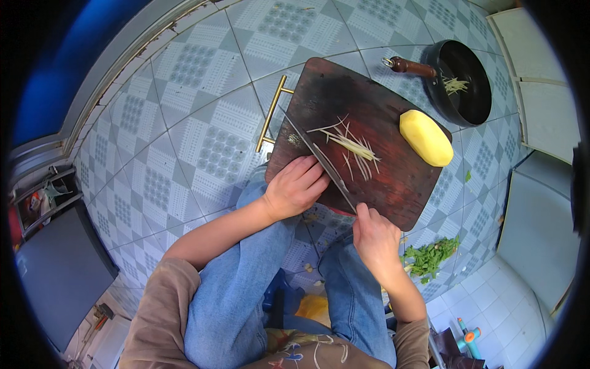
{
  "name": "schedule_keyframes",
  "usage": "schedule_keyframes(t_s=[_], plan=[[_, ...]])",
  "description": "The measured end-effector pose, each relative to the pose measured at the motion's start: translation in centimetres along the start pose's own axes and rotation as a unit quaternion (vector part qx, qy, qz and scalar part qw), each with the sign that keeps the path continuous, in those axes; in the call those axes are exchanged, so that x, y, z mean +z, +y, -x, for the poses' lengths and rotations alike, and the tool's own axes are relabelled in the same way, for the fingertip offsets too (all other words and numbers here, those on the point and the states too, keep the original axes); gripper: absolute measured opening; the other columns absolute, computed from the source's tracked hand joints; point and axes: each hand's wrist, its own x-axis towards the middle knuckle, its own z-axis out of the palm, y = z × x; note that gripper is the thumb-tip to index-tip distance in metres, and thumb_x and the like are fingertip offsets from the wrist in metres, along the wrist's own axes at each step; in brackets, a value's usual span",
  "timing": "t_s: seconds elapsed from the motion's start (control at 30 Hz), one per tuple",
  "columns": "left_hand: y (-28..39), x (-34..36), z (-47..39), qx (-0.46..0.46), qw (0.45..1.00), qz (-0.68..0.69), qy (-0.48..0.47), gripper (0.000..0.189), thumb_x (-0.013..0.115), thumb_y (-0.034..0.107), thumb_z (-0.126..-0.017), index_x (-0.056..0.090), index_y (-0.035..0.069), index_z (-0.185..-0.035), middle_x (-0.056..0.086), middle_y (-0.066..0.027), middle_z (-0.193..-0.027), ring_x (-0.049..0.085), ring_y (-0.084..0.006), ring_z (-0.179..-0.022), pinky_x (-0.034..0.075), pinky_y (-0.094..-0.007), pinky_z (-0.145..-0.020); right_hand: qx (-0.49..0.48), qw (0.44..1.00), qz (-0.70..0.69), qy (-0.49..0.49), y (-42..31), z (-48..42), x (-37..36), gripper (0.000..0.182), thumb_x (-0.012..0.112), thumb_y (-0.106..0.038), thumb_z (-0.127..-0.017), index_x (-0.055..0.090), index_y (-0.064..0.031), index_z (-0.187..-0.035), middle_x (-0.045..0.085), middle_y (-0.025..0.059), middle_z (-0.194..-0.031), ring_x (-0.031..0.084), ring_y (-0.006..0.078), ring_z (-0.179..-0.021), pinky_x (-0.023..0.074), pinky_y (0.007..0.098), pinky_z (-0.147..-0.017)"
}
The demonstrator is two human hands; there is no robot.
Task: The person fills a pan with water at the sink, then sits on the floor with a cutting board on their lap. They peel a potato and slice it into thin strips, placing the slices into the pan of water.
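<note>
My right hand [377, 237] grips a kitchen knife [318, 154] by its handle end, most of the handle hidden in the fist. The long blade runs diagonally up and left across a dark wooden cutting board [392, 193]. My left hand [297, 189] rests on the board's near left part, fingers curled against the blade's side; whatever lies beneath them is hidden. Right of the blade lies a loose pile of thin pale yellow strips [355, 147], apparently cut potato. A whole peeled potato [426, 138] sits at the board's right edge.
Beyond the board, a black pan [465, 83] with a wooden handle stands on the tiled floor [198, 115], holding a few strips. A brass-coloured bar handle [272, 115] juts from the board's left side. Leafy greens [431, 258] lie at right, near my knee.
</note>
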Motion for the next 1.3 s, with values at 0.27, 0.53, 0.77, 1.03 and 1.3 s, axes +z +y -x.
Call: schedule_keyframes(t_s=[0.27, 0.53, 0.77, 1.03, 1.3], plan=[[0.0, 0.0, 0.1, -0.002, 1.000, -0.005, -0.002, 0.034, 0.063, 0.014, -0.070, 0.065, 0.005, -0.103, 0.060, -0.0119, -0.114, 0.058, -0.0291, -0.107, 0.048, -0.0405, -0.095, -0.017, 1.000, -0.002, 0.024, -0.2, -1.0, 0.8, 0.023, 0.065, -0.012, -0.080, 0.049, -0.0076, -0.095, 0.059, 0.0101, -0.074, 0.066, 0.0289, -0.067, 0.0538, 0.0408, -0.055], [0.0, -0.1, 0.0, -0.008, 1.000, 0.006, -0.003, 0.034, 0.063, 0.014, -0.071, 0.064, 0.004, -0.103, 0.061, -0.0119, -0.110, 0.059, -0.0292, -0.106, 0.048, -0.0407, -0.094, 0.009, 0.999, -0.045, -0.012, -0.3, -1.3, 0.6, 0.019, 0.062, -0.012, -0.083, 0.049, -0.0083, -0.097, 0.060, 0.0125, -0.076, 0.066, 0.0335, -0.068, 0.0525, 0.0464, -0.059], [0.2, 0.2, 0.0, -0.004, 1.000, 0.005, -0.001, 0.035, 0.064, 0.014, -0.069, 0.065, 0.004, -0.103, 0.061, -0.0119, -0.110, 0.059, -0.0288, -0.106, 0.048, -0.0407, -0.095, 0.037, 0.995, -0.078, 0.040, 2.6, 0.6, 0.5, 0.016, 0.062, -0.010, -0.082, 0.050, -0.0082, -0.094, 0.059, 0.0125, -0.076, 0.064, 0.0345, -0.066, 0.0504, 0.0471, -0.057], [0.1, 0.1, -0.1, -0.004, 1.000, -0.008, -0.003, 0.035, 0.065, 0.014, -0.068, 0.065, 0.003, -0.101, 0.061, -0.0132, -0.112, 0.059, -0.0295, -0.106, 0.048, -0.0411, -0.095, -0.006, 0.999, -0.029, 0.024, 0.8, 0.9, 1.1, 0.019, 0.064, -0.008, -0.079, 0.051, -0.0075, -0.092, 0.056, 0.0106, -0.073, 0.063, 0.0299, -0.065, 0.0510, 0.0432, -0.056], [0.1, 0.1, 0.0, -0.001, 1.000, -0.001, 0.002, 0.034, 0.065, 0.014, -0.068, 0.064, 0.004, -0.100, 0.061, -0.0132, -0.111, 0.059, -0.0305, -0.105, 0.048, -0.0411, -0.095, -0.018, 1.000, -0.017, 0.018, 0.9, 1.0, 1.0, 0.022, 0.066, -0.010, -0.078, 0.050, -0.0076, -0.093, 0.056, 0.0097, -0.072, 0.064, 0.0284, -0.065, 0.0523, 0.0412, -0.055]])
